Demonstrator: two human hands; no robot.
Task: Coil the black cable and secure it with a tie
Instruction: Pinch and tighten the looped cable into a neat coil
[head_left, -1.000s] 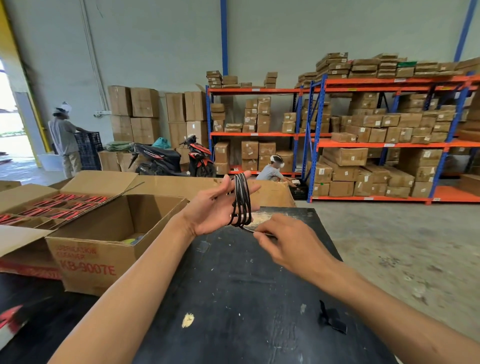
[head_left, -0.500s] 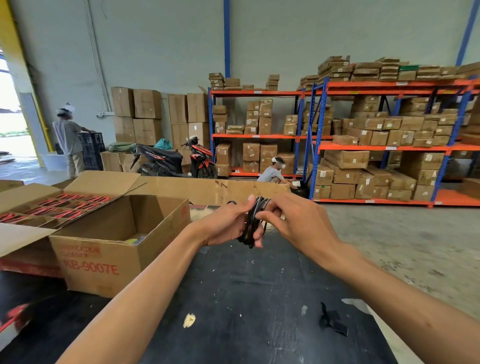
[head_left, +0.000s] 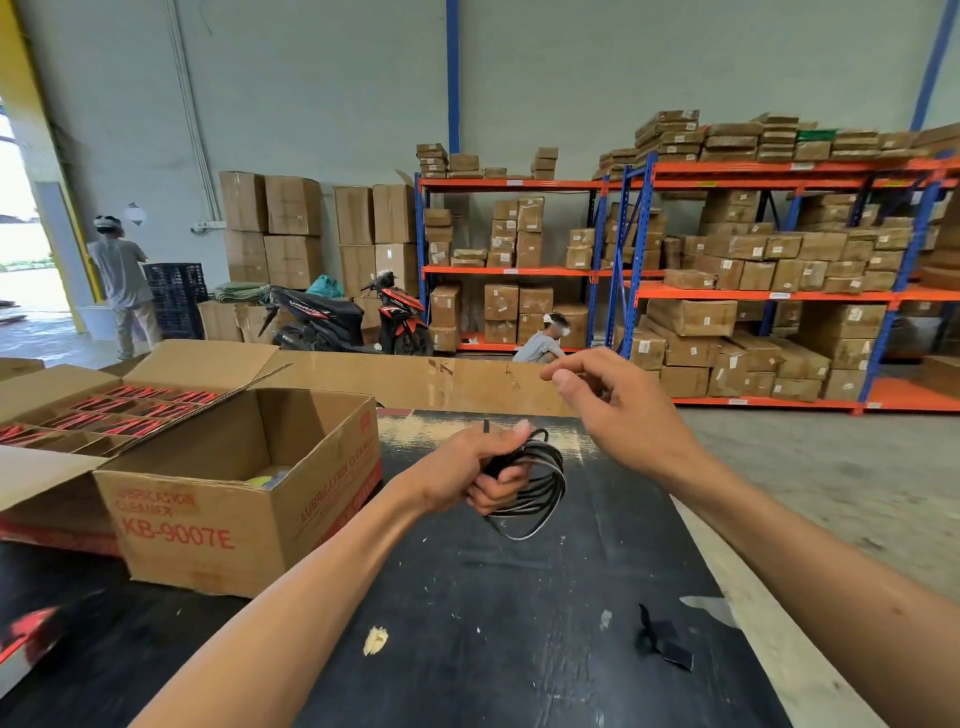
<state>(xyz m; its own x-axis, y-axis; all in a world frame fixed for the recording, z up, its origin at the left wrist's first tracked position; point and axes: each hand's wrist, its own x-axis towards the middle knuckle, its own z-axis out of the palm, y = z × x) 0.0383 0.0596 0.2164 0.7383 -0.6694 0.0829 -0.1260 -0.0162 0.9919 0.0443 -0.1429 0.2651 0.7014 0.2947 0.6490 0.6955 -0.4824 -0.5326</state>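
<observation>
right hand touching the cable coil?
No. The right hand is raised clear of the coiled black cable, gripped only by the left hand.

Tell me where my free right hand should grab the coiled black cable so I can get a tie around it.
Take the free loops of the black cable on their outer right arc, coming in from the right. The left hand already clamps the bundle's left side, so that arc hangs open and bare. The right hand hovers just above it, holding nothing visible.

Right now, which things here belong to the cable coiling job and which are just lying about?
Job: coiled black cable gripped in left hand; right hand raised above it; small black strap piece, possibly the tie, on black table.

Lying about: open brown cardboard box; red-and-black motorbike; orange shelving.
</observation>
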